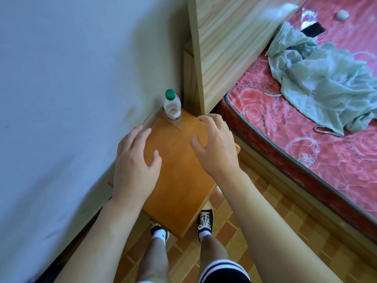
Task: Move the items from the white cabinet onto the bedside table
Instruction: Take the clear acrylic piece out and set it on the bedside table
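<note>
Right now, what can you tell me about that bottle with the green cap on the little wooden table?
The bottle is small, of clear plastic, with a green screw cap on and a label band low on its body. It looks nearly empty, though that is hard to judge. It stands upright at the far corner of the orange-brown bedside table, near the wall and the pale wooden headboard. Neither hand touches it; the right hand is the nearer.

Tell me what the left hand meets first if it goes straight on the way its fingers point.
Likely the clear glass sheet at the orange wooden bedside table's far corner, left of the bottle; depth is unclear.
</note>
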The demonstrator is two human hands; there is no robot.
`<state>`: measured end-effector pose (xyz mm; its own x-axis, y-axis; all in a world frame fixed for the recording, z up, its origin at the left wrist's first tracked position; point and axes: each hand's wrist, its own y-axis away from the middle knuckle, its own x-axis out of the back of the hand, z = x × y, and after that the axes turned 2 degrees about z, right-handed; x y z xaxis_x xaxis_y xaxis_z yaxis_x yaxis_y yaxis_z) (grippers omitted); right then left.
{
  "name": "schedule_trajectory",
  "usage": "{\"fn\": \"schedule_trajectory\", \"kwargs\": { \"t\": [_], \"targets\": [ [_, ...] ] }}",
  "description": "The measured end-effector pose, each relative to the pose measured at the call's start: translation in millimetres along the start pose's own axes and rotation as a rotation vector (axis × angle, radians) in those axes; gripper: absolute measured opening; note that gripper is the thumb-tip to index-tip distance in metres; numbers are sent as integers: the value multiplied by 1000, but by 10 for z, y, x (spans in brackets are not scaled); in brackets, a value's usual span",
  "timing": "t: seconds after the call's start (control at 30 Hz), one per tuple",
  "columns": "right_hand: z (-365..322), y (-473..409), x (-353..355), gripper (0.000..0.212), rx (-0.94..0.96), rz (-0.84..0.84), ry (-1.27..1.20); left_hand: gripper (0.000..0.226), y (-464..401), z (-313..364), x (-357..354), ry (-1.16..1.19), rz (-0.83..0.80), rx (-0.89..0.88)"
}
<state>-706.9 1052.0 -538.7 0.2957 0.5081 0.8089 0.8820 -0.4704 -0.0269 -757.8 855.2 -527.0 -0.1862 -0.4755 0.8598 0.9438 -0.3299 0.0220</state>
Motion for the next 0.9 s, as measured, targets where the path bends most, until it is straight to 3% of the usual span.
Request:
{"fn": "schedule_trajectory", "kwargs": {
  "t": [0.33,0.63,0.9],
  "targets": [
    [-724,275,1367,49,69,-74,-72,48,529,928,1242,15,70,35],
    [-1293,287,2348,55,146,48,-122,43,334,1565,2162,90,252,-122],
    [-1682,713,3140,54,82,306,-35,42,379,1991,2875,170,266,-374]
  ]
}}
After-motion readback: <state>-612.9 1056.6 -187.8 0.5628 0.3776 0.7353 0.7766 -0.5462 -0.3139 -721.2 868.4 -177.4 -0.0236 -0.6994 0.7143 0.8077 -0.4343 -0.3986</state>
